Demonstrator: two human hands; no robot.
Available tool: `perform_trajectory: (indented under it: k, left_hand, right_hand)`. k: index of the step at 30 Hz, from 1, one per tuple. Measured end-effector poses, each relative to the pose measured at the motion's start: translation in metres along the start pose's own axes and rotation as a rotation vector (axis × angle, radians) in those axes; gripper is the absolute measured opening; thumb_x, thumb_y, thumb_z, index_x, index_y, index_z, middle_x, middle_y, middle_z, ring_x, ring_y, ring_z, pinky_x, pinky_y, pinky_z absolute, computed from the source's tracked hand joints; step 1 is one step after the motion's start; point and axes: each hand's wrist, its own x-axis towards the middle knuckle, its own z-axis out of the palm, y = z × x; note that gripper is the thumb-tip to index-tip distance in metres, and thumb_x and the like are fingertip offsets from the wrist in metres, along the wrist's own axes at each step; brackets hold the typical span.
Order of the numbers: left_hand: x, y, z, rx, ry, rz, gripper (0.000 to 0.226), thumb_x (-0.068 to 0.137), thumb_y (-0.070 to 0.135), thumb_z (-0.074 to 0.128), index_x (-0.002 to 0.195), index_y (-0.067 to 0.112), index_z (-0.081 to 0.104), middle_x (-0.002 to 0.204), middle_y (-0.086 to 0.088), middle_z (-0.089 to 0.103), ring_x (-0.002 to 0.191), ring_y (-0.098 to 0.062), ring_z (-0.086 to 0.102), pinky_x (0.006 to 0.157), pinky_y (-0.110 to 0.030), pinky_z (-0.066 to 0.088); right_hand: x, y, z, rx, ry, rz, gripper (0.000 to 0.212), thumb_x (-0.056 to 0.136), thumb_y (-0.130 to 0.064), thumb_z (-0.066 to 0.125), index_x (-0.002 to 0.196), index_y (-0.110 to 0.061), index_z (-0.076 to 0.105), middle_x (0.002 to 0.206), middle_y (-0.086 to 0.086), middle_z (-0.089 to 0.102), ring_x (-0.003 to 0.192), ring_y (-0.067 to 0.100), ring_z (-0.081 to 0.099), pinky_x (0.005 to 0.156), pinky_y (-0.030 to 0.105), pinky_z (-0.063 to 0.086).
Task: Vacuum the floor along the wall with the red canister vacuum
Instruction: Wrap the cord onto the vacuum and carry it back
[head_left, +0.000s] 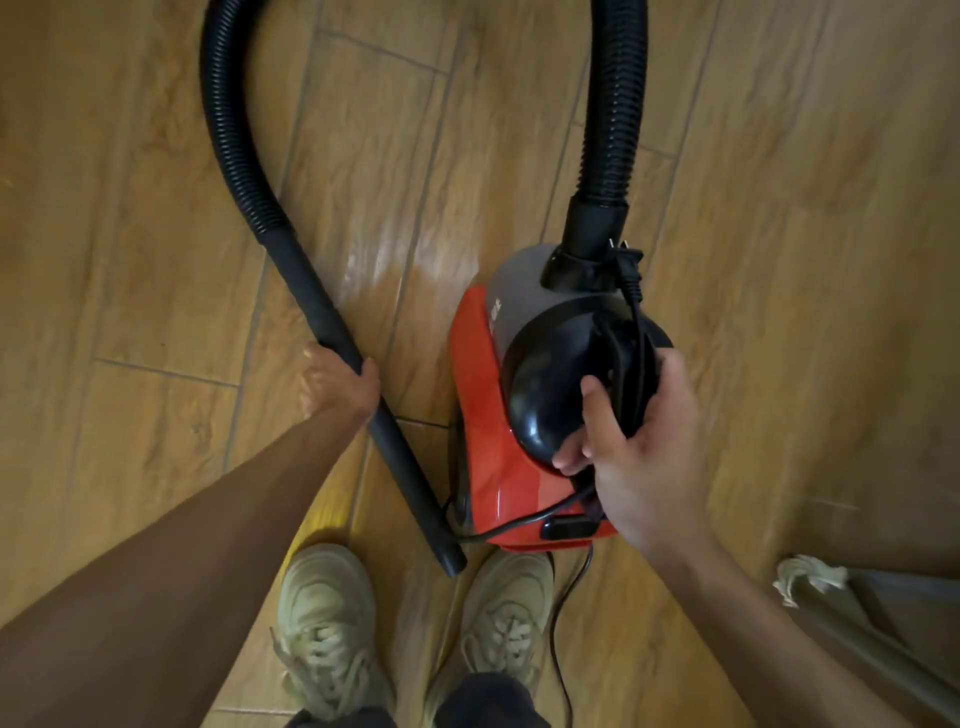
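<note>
2 hands share the load: left hand (340, 382) clasps the wand (363, 387), right hand (641, 441) grips the vacuum (485, 415) handle and cord (631, 332), unplugged, above the floor (156, 234), seemingly for carrying.

black hose (228, 130) looping out past the top edge, handle of the red canister vacuum (483, 431) hidden under the right hand (639, 441), cord (563, 613) running off the bottom edge below that hand, pale fringed object (810, 579) cut off lower right, unidentifiable
</note>
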Motion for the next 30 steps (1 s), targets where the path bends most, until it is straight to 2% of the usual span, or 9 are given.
perform_trajectory:
  k: [3,6,9,14,21,25,27,28,30]
  left_hand:
    - [-0.012,-0.01,-0.026,-0.055,0.022,0.039,0.045,0.096,0.02,0.056,0.13,-0.001,0.034,0.122,-0.028,0.056,0.11,-0.046,0.058,0.092,-0.056,0.05]
    - [-0.025,-0.016,-0.07,-0.075,0.014,0.082,0.037,0.099,0.018,0.051,0.128,0.004,0.033,0.117,-0.023,0.056,0.103,-0.042,0.06,0.085,-0.052,0.052]
    - [-0.044,-0.017,-0.119,-0.051,0.036,0.165,0.037,0.099,0.022,0.05,0.129,0.008,0.033,0.114,-0.02,0.057,0.099,-0.042,0.06,0.084,-0.056,0.053]
    - [-0.086,-0.017,-0.189,0.012,0.105,0.327,0.039,0.1,0.024,0.051,0.128,0.001,0.036,0.114,-0.025,0.056,0.102,-0.043,0.057,0.084,-0.054,0.05]
    - [-0.174,-0.018,-0.279,-0.063,0.153,0.411,0.04,0.098,0.025,0.054,0.13,0.005,0.039,0.108,-0.02,0.061,0.093,-0.037,0.061,0.077,-0.047,0.052]
    - [-0.239,-0.015,-0.345,-0.172,0.195,0.442,0.041,0.096,0.022,0.059,0.131,0.009,0.041,0.106,-0.014,0.064,0.088,-0.033,0.065,0.068,-0.038,0.051]
    - [-0.272,-0.011,-0.382,-0.203,0.218,0.46,0.044,0.095,0.021,0.061,0.133,0.014,0.04,0.103,-0.01,0.065,0.085,-0.031,0.066,0.068,-0.04,0.054]
    - [-0.289,-0.01,-0.401,-0.222,0.229,0.464,0.046,0.094,0.021,0.062,0.133,0.018,0.039,0.102,-0.01,0.066,0.082,-0.03,0.067,0.067,-0.041,0.056]
    - [-0.323,-0.009,-0.438,-0.272,0.252,0.484,0.046,0.093,0.022,0.064,0.131,0.025,0.039,0.1,-0.01,0.068,0.076,-0.029,0.068,0.065,-0.044,0.058]
  right_hand:
    - [0.0,-0.008,-0.002,0.066,-0.035,0.05,0.005,0.101,-0.006,0.056,0.1,-0.007,0.051,0.053,0.006,0.061,0.044,0.026,0.064,0.045,0.038,0.057]
    - [0.002,-0.011,-0.011,0.106,-0.127,0.082,0.018,0.099,-0.01,0.062,0.086,0.0,0.055,0.052,0.006,0.059,0.037,0.022,0.056,0.038,0.033,0.048]
    - [0.004,-0.018,-0.013,0.132,-0.161,0.135,0.03,0.098,-0.015,0.064,0.072,-0.003,0.053,0.046,0.001,0.049,0.035,0.018,0.046,0.038,0.026,0.041]
    - [-0.019,-0.044,-0.003,0.064,-0.062,0.131,0.033,0.101,-0.025,0.06,0.07,-0.015,0.051,0.045,0.0,0.044,0.036,0.018,0.042,0.04,0.03,0.038]
    - [-0.084,-0.138,-0.031,-0.053,0.063,0.018,0.02,0.098,-0.04,0.059,0.098,-0.033,0.04,0.071,0.004,0.057,0.05,0.021,0.053,0.051,0.036,0.046]
    - [-0.131,-0.217,-0.059,-0.073,0.121,-0.073,0.027,0.098,-0.037,0.058,0.114,-0.026,0.038,0.081,0.003,0.063,0.055,0.014,0.061,0.048,0.032,0.049]
    - [-0.157,-0.26,-0.075,-0.09,0.165,-0.12,0.026,0.1,-0.029,0.058,0.116,-0.021,0.039,0.084,-0.006,0.062,0.062,-0.001,0.064,0.049,0.018,0.049]
    - [-0.171,-0.282,-0.083,-0.102,0.182,-0.139,0.025,0.1,-0.026,0.058,0.117,-0.02,0.039,0.086,-0.009,0.061,0.066,-0.006,0.064,0.05,0.018,0.05]
    - [-0.196,-0.324,-0.102,-0.126,0.203,-0.183,0.024,0.1,-0.027,0.058,0.116,-0.021,0.04,0.086,-0.01,0.062,0.068,0.003,0.066,0.055,0.029,0.054]
